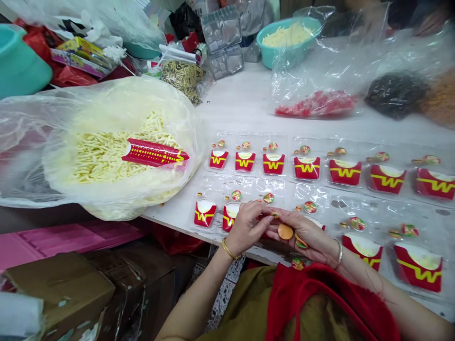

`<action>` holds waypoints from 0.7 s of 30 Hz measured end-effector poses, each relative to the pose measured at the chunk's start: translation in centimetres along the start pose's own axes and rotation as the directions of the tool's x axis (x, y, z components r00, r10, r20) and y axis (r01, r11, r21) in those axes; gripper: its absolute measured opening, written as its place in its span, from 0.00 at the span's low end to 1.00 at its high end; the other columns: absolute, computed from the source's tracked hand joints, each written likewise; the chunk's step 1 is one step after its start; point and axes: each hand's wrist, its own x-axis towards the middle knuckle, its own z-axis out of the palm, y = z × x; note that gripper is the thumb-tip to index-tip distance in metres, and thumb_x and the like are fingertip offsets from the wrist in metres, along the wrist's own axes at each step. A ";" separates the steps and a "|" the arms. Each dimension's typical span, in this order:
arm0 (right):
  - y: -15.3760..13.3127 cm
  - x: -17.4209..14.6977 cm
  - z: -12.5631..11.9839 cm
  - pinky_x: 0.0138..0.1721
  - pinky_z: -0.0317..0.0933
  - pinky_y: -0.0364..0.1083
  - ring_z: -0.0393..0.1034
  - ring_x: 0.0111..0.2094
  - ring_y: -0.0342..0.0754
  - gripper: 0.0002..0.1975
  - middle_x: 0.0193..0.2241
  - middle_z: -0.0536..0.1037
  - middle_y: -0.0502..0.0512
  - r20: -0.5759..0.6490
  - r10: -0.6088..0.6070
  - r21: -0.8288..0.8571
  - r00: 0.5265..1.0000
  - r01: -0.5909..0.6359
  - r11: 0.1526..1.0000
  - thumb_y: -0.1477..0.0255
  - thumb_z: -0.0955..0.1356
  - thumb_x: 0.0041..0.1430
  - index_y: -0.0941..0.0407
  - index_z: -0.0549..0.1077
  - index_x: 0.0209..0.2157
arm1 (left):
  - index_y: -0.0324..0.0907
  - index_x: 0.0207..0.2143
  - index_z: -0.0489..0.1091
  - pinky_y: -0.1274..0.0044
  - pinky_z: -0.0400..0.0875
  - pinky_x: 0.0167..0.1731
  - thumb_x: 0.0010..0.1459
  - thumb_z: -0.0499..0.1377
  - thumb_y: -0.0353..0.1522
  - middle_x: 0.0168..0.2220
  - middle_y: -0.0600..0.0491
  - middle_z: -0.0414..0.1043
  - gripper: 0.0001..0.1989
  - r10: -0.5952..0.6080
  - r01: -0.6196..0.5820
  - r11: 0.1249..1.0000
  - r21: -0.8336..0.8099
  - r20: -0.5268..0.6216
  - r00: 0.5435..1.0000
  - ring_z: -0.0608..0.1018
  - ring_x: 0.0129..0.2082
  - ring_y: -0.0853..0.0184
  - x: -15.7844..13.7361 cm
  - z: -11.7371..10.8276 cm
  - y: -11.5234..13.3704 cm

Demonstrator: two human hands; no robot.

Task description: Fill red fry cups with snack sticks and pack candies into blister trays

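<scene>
My left hand [248, 223], with a gold bangle at the wrist, is closed in a pinch at a small round toy food piece [274, 215]. The fingertips of my right hand [313, 235] meet it there, and fingers partly hide the piece. In the cupped palm of my right hand lie an orange disc [285, 231] and a layered toy burger [301, 242]. Beneath and around my hands stand rows of clear blister trays with red fries boxes [204, 213], each marked with a yellow W. Small toy pizzas [310, 207] and tiny burgers sit in the trays.
At left, a big plastic bag [170, 97] holds toy fries and a stack of red cartons [152, 152]. Behind are a turquoise basin [268, 53], a bag of red pieces [316, 104] and a dark bag [396, 92]. Cardboard boxes [60, 289] stand below left. Another person's hand is blurred at top right.
</scene>
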 end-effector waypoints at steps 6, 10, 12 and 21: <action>0.8 0.6 -0.5 0.12 0.49 0.35 0.58 0.15 0.36 0.18 0.22 0.70 0.45 -0.133 -0.299 -0.494 0.945 0.198 0.847 0.56 0.70 0.53 0.55 0.67 0.37 | 0.39 0.32 0.69 0.78 0.63 0.37 0.58 0.56 0.37 0.31 0.54 0.69 0.10 -0.319 0.285 0.906 -0.312 -0.061 0.946 0.70 0.33 0.69 -0.2 0.8 -0.3; 0.9 0.5 -0.5 0.17 0.51 0.37 0.57 0.17 0.36 0.17 0.20 0.67 0.44 -0.016 -0.340 -0.630 0.940 0.255 0.734 0.56 0.68 0.56 0.57 0.67 0.31 | 0.38 0.30 0.67 0.80 0.62 0.35 0.55 0.59 0.37 0.29 0.55 0.66 0.10 -0.386 0.368 0.667 -0.648 0.121 0.914 0.67 0.30 0.72 -0.5 0.5 -0.3; 0.9 0.3 -0.3 0.16 0.48 0.37 0.56 0.16 0.36 0.18 0.21 0.68 0.46 0.015 -0.248 -0.542 0.969 0.216 0.812 0.55 0.65 0.59 0.57 0.67 0.31 | 0.37 0.30 0.66 0.79 0.62 0.35 0.55 0.59 0.36 0.28 0.55 0.66 0.10 -0.381 0.408 0.503 -0.762 0.228 0.896 0.68 0.30 0.72 -0.7 0.2 -0.7; 1.4 0.1 0.6 0.13 0.41 0.36 0.49 0.13 0.34 0.15 0.18 0.66 0.44 0.085 -0.082 -0.287 0.993 0.103 0.952 0.58 0.64 0.61 0.55 0.63 0.30 | 0.37 0.30 0.68 0.79 0.62 0.36 0.54 0.59 0.35 0.29 0.54 0.67 0.09 -0.344 0.425 0.646 -0.634 0.256 0.904 0.68 0.31 0.72 -1.0 -0.9 0.0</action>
